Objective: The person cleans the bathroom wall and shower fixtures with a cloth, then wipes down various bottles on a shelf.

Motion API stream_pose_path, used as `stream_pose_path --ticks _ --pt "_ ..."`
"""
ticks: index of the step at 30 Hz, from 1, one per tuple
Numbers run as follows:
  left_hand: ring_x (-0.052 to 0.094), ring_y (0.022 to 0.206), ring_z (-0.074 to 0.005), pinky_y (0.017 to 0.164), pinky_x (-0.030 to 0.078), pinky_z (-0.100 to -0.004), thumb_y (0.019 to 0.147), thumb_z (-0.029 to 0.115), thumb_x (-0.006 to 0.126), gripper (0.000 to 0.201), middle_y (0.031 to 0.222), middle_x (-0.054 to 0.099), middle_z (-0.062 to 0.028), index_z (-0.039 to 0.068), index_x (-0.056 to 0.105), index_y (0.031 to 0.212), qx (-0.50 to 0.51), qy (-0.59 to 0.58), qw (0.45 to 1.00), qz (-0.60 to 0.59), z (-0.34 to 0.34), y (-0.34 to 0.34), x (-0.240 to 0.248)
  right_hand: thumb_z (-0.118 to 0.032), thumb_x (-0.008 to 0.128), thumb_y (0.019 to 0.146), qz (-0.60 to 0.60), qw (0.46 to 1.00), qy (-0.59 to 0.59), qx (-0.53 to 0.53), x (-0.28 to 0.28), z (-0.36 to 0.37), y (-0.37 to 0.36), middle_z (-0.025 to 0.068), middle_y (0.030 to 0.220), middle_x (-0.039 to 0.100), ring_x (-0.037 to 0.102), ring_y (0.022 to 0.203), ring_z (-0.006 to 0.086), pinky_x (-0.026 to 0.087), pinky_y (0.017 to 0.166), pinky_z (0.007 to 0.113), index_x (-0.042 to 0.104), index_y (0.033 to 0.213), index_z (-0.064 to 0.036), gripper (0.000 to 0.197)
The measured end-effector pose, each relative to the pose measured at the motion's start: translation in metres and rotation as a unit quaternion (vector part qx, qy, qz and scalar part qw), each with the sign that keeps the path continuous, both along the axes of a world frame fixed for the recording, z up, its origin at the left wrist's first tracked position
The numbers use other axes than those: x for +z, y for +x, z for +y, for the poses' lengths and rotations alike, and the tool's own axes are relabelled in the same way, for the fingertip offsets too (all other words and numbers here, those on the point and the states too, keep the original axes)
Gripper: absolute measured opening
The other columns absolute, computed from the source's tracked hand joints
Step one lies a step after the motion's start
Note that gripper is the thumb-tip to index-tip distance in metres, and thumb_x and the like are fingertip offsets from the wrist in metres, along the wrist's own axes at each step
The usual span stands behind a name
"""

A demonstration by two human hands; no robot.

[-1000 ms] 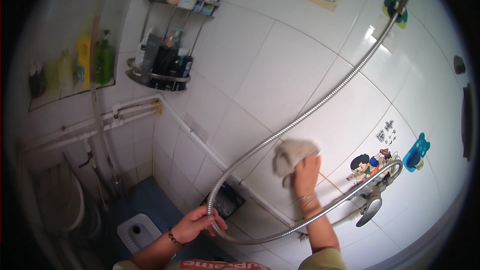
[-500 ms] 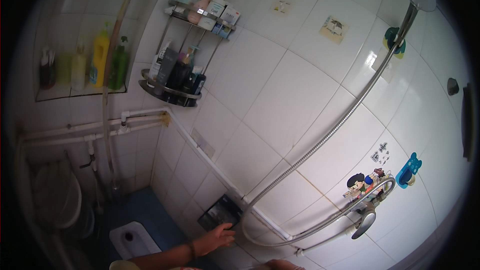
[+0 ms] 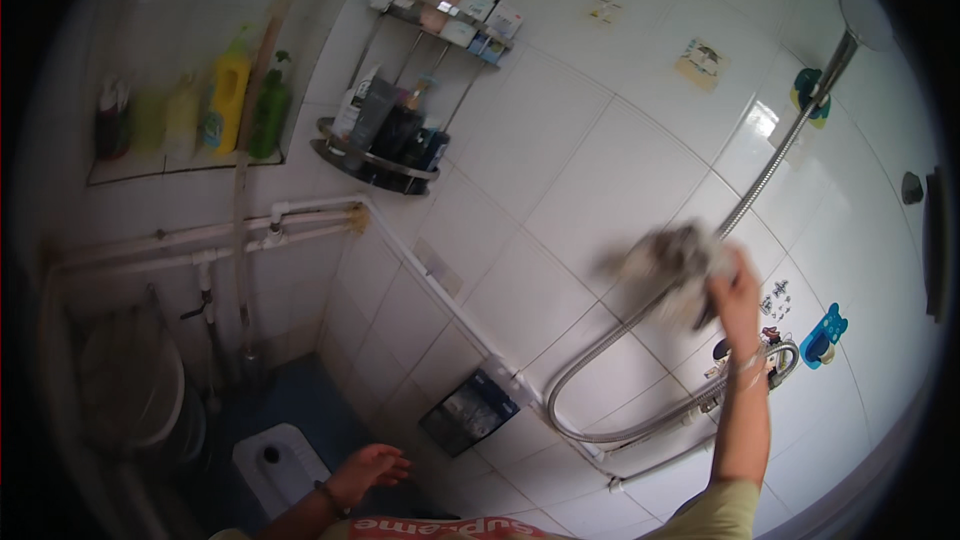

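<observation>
Gripping a soft, light grey rag (image 3: pixel 672 258) bunched in right hand (image 3: pixel 735 290) against tiled wall (image 3: pixel 560 150), left hand (image 3: pixel 372 468) open, empty.

One head-worn fisheye view looks down at the tiled wall (image 3: pixel 560 140).

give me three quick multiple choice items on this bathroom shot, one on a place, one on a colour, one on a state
1. Where is the cloth?
A. on the floor
B. against the wall tiles by the shower hose
C. on the shelf

2. What colour is the floor?
A. blue
B. red
C. white

3. How is the left hand?
A. gripping a bottle
B. holding the hose
C. open and empty

Key: 1 B, the right hand presses it to the wall beside the hose; 2 A, the floor shows blue; 3 C, its fingers are spread with nothing in them.
</observation>
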State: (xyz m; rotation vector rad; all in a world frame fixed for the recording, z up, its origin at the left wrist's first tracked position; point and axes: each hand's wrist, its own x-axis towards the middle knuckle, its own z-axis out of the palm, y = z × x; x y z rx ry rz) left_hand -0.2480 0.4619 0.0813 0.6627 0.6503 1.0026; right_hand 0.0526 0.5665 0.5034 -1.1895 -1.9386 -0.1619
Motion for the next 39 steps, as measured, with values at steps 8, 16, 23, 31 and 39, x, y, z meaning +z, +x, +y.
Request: stream_pose_path --ticks 8,16,23,31,39 --pt "0.055 0.088 -0.0171 0.073 0.044 -0.0272 0.088 0.020 0.041 0.028 0.103 0.054 -0.0110 0.003 0.042 0.110 0.181 -0.061 0.981 0.031 -0.042 -0.047 -0.015 -0.008 0.054 0.071 -0.273 0.832 0.430 -0.221 0.132 0.128 0.029 0.0170 0.118 0.044 0.044 0.106 0.0324 0.036 0.089 0.036 0.044 0.113 -0.0014 0.043" --pt "0.055 0.087 -0.0146 0.072 0.044 -0.0244 0.088 0.023 0.042 0.030 0.101 0.054 -0.0088 0.003 0.042 0.110 0.239 -0.126 0.962 0.037 -0.036 -0.045 -0.016 -0.003 0.053 0.069 -0.318 0.811 0.456 -0.183 0.062 0.205 -0.025 0.0159 0.122 0.041 0.043 0.109 0.0317 0.036 0.091 0.037 0.044 0.117 -0.0102 0.050" --pt "0.054 0.085 -0.0134 0.073 0.043 -0.0242 0.088 0.021 0.042 0.026 0.100 0.055 -0.0075 0.003 0.044 0.107 0.237 -0.091 0.967 0.029 -0.002 -0.036 -0.008 0.000 0.059 0.060 -0.411 0.850 0.329 0.004 -0.099 0.237 -0.115 0.0134 0.118 0.044 0.041 0.109 0.0290 0.032 0.092 0.038 0.049 0.106 -0.0087 0.049" --pt "0.055 0.083 -0.0134 0.072 0.043 -0.0243 0.087 0.021 0.044 0.025 0.100 0.056 -0.0080 0.005 0.045 0.106 0.290 -0.110 0.950 0.015 -0.015 -0.043 -0.041 -0.010 0.043 0.076 -0.545 0.825 0.117 0.093 -0.259 0.178 -0.059 0.0108 0.120 0.043 0.037 0.114 0.0252 0.026 0.096 0.040 0.052 0.100 -0.0061 0.027" --pt "0.055 0.080 -0.0126 0.069 0.045 -0.0246 0.088 0.020 0.042 0.021 0.095 0.057 -0.0078 0.005 0.046 0.103 0.294 -0.162 0.942 0.013 -0.020 -0.061 -0.062 -0.009 0.043 0.077 -0.525 0.847 0.074 0.036 -0.258 0.165 -0.052 0.0093 0.121 0.041 0.033 0.118 0.0247 0.024 0.097 0.041 0.050 0.102 -0.0067 0.026"
